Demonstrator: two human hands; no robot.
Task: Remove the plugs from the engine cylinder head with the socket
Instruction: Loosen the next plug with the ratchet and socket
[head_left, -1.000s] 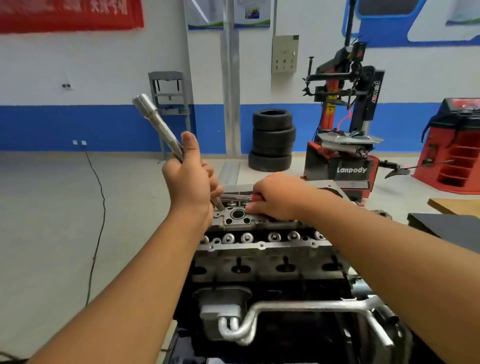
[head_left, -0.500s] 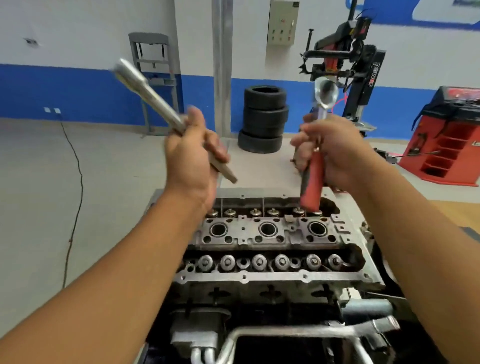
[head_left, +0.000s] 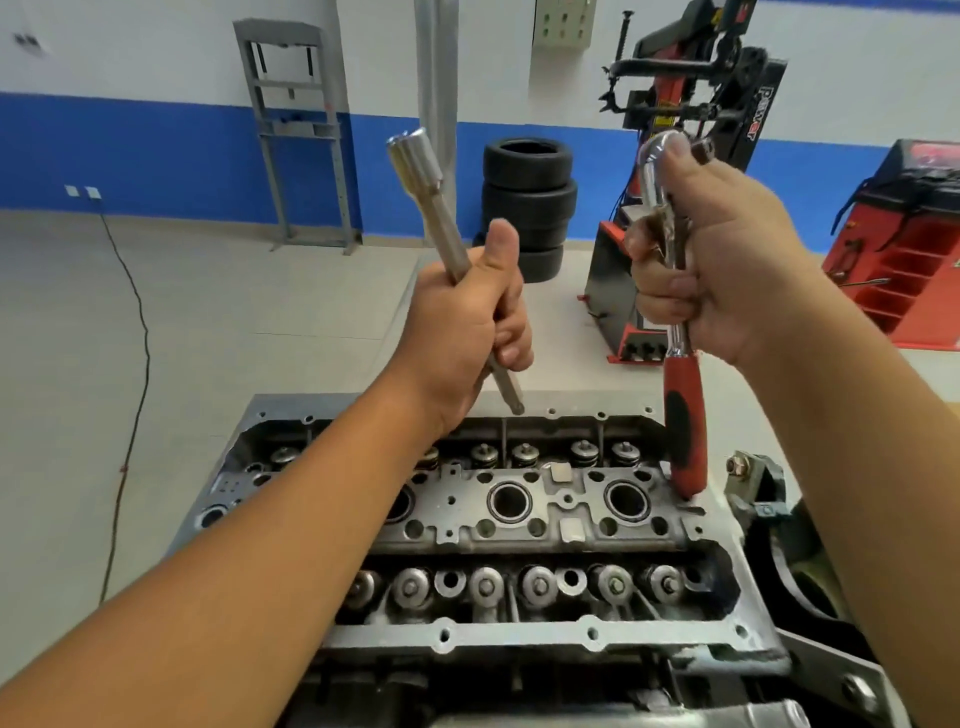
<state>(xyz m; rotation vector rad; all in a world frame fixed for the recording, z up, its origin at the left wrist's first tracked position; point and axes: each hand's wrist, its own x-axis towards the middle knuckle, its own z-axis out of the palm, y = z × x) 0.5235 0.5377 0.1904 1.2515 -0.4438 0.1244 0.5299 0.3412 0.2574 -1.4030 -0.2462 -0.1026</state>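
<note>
the left hand (head_left: 462, 317) is wrapped tight round the long socket (head_left: 447, 249), holding it near the middle; the thumb sticks up along the shaft; the socket is tilted, its fat end up and to the left, its thin square end pointing down toward the back edge of the cylinder head (head_left: 519, 525) but not touching it; the right hand (head_left: 727, 260) grips the ratchet wrench (head_left: 675, 332) by its shiny metal neck, with a finger over the round head at the top; the red and black handle hangs down, and its tip is right by the right end of the cylinder head – i cannot tell if it touches; the cylinder head sits low in the middle, under both arms; two round plug holes (head_left: 510, 501) show dark in its middle strip, and the left arm hides part of a third; behind, on the floor, are a stack of tires (head_left: 527, 197) and a red and black tire machine (head_left: 691, 130) – both well apart from the hands
</note>
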